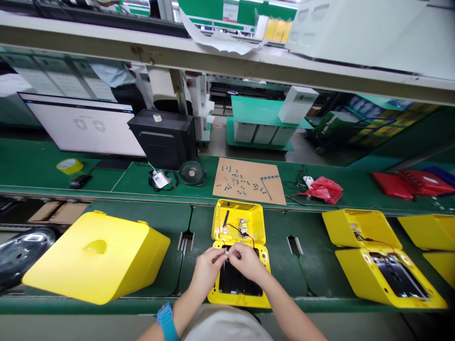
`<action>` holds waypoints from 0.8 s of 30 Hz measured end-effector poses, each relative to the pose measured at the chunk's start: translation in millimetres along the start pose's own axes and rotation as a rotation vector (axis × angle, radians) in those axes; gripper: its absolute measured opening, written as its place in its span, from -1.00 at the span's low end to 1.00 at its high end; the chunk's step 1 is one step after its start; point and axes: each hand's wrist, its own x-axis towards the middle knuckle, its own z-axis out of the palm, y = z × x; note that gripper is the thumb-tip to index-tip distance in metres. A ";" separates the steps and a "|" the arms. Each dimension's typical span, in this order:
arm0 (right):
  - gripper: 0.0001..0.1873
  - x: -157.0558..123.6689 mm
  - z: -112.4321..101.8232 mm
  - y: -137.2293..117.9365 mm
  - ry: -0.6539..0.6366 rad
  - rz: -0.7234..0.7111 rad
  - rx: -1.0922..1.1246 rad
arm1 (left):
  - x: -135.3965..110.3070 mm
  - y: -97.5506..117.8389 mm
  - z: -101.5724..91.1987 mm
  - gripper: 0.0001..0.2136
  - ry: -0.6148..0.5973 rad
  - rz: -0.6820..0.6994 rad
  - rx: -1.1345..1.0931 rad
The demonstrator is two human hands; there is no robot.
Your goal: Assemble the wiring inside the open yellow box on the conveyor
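Cropped forearms (288, 309) reach over the yellow case (241, 300), left hand (206, 268) and right hand (249, 263) pinching an indistinct part (226, 253).

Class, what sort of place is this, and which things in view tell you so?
Likely a factory assembly line: an open yellow case with electronics inside, another open case to its right, and small parts spread on a cardboard sheet.

Both forearms (289, 303) angle inward, left hand (208, 266) and right hand (248, 261) close together, fingertips (217, 255) pinched.
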 end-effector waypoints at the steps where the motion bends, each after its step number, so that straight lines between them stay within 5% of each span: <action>1: -0.90 0.3 0.4 0.7 -0.002 -0.002 -0.001 | -0.2 0.0 -0.5 -0.85 0.001 0.010 0.010; 15: -0.90 -1.1 2.2 2.2 0.000 -0.012 -0.011 | -5.5 1.2 3.3 -0.81 0.056 0.109 0.089; 24: -0.89 -3.3 0.8 1.1 -0.009 -0.011 -0.011 | -1.3 13.1 -7.3 -0.82 -0.054 0.112 0.149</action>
